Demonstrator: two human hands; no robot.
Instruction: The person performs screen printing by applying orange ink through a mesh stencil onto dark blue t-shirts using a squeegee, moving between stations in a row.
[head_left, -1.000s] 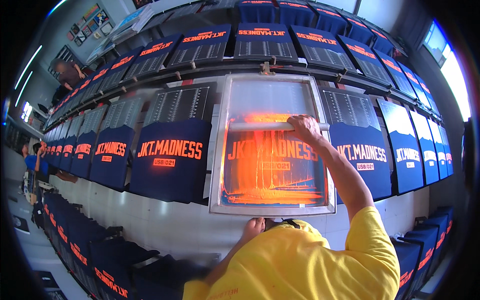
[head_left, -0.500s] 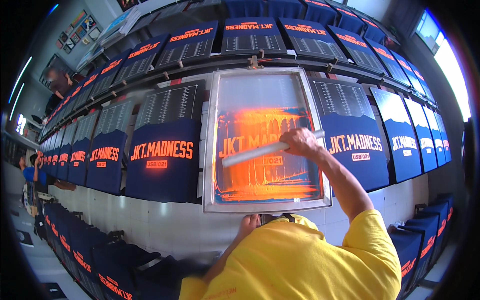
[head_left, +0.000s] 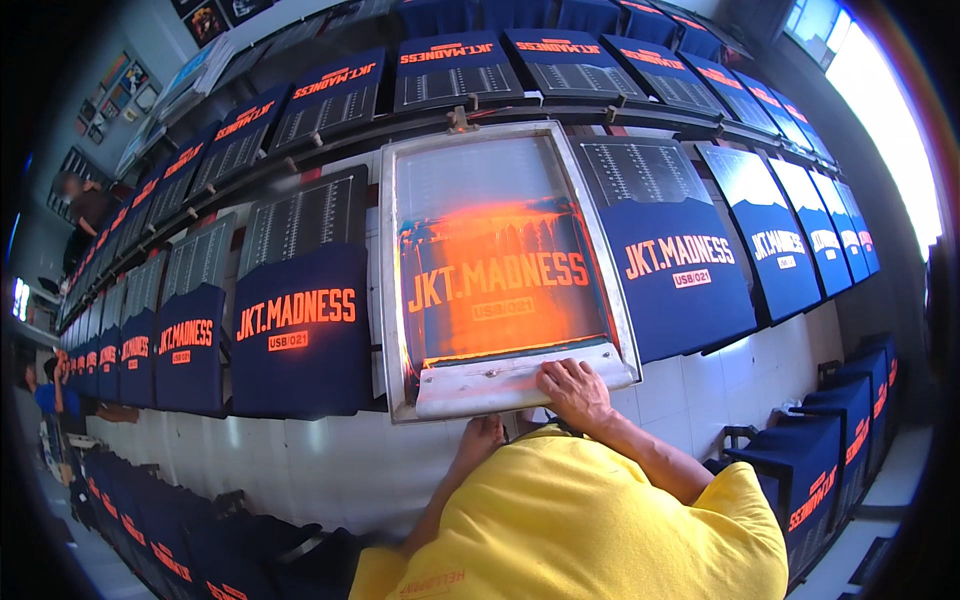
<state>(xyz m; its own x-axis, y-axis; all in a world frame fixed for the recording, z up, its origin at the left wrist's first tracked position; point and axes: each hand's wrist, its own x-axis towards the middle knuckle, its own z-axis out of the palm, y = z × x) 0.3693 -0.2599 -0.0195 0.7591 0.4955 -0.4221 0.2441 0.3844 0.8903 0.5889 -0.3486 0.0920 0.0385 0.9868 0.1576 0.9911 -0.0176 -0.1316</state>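
A metal-framed printing screen [head_left: 392, 290] lies flat over a navy shirt, its mesh smeared with orange ink [head_left: 500, 270]. A long pale squeegee [head_left: 490, 388] rests across the near end of the screen. My right hand [head_left: 575, 392] presses on the squeegee's right part, fingers curled over it. My left hand [head_left: 480, 440] sits just below the frame's near edge, against the white table front; its fingers are hidden, so I cannot tell what it holds. My yellow shirt [head_left: 580, 520] fills the lower middle.
Navy shirts with orange lettering lie on pallets in long rows to the left [head_left: 300, 335] and right [head_left: 675, 275], with a second row [head_left: 455, 70] beyond a rail. More navy shirts hang below the table [head_left: 820, 470]. People stand at far left [head_left: 85, 205].
My right hand has drawn the squeegee from the far half of the screen down to its near edge, leaving orange ink spread over the mesh. My left hand stayed by the frame's near edge.
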